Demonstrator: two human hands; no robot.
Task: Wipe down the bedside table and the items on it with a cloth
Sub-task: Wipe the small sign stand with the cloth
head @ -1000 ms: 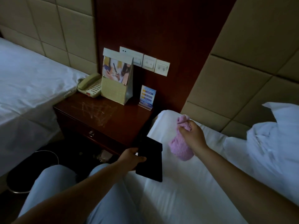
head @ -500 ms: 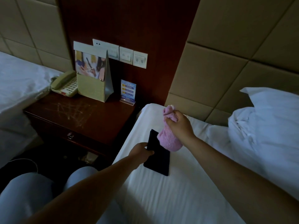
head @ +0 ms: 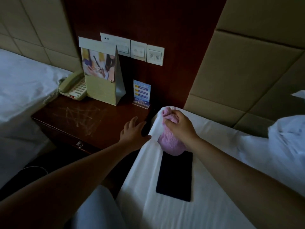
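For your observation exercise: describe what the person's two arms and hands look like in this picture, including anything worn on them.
Both forearms are bare right up to the picture's lower edge, with no sleeve showing. The left hand and the right hand wear no gloves, and no watch, bracelet or ring can be seen, though the dim light could hide small details. No markings are visible on either arm.
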